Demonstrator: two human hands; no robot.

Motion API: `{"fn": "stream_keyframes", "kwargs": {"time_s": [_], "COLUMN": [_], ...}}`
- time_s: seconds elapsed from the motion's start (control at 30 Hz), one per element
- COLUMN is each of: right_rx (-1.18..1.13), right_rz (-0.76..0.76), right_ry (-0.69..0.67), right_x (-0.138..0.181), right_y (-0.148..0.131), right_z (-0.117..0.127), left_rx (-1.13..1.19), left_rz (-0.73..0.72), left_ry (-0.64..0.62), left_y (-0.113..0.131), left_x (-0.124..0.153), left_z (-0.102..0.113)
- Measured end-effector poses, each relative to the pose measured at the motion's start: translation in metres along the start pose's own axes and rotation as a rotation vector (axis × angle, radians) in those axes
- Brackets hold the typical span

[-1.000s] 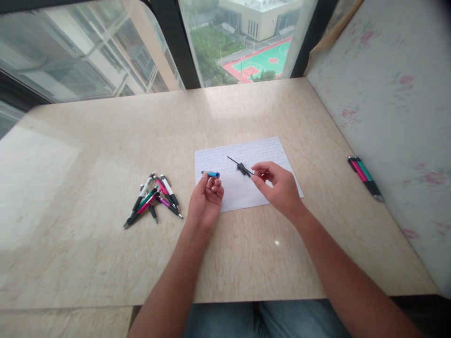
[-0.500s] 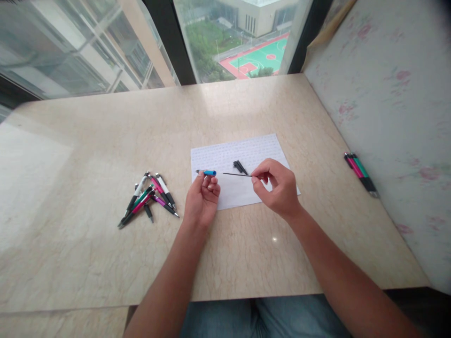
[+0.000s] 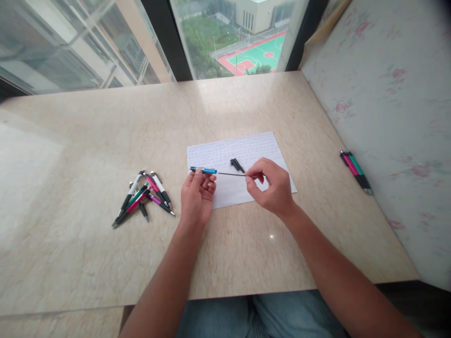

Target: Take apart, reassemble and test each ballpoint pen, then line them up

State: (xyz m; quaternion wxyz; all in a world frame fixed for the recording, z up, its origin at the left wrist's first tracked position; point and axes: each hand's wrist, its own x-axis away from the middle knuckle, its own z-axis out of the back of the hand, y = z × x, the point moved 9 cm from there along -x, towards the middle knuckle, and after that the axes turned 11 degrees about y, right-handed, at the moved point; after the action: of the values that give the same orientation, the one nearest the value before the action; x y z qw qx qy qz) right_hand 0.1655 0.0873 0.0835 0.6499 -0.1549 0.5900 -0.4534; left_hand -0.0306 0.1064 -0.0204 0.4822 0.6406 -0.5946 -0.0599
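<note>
Above the left part of a written sheet of paper (image 3: 232, 195), my left hand (image 3: 198, 199) pinches a blue pen barrel (image 3: 208, 171) between thumb and fingers. The barrel's open end faces right. My right hand (image 3: 270, 185) grips a thin black ink refill (image 3: 230, 174) by its right end, and its left tip points at the barrel's opening, right beside it. Whether the tip touches the barrel I cannot tell. Black pen grip pieces (image 3: 237, 165) lie on the paper just behind the refill.
Left of my hands, a loose pile of several pens (image 3: 144, 195) lies on the marble-patterned surface (image 3: 88, 263). Two pens (image 3: 355, 172), pink and green, rest by the flowered wall (image 3: 405, 117) at right. A window (image 3: 232, 37) borders the back.
The blue barrel has turned in my left hand and now lies more level, with more of it showing. The refill's tip has come closer to its open end. The view has shifted slightly.
</note>
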Motion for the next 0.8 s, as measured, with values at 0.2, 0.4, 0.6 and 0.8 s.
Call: {"fn": "stream_keyframes", "kwargs": {"time_s": [0.2, 0.4, 0.6, 0.8], "right_rx": [0.061, 0.065, 0.037, 0.041], "right_rz": [-0.022, -0.026, -0.078, -0.042], "right_ry": [-0.027, -0.025, -0.001, -0.078], "right_x": [0.000, 0.001, 0.000, 0.006], "right_y": [0.002, 0.002, 0.009, 0.009], "right_z": [-0.004, -0.005, -0.002, -0.014], "left_rx": [-0.040, -0.080, -0.112, -0.145], "left_rz": [-0.011, 0.001, -0.014, 0.015], "left_ry": [-0.051, -0.085, -0.115, -0.138], "left_y": [0.000, -0.005, -0.006, -0.011], "left_x": [0.007, 0.011, 0.012, 0.016], "left_z": [-0.007, -0.012, -0.014, -0.017]}}
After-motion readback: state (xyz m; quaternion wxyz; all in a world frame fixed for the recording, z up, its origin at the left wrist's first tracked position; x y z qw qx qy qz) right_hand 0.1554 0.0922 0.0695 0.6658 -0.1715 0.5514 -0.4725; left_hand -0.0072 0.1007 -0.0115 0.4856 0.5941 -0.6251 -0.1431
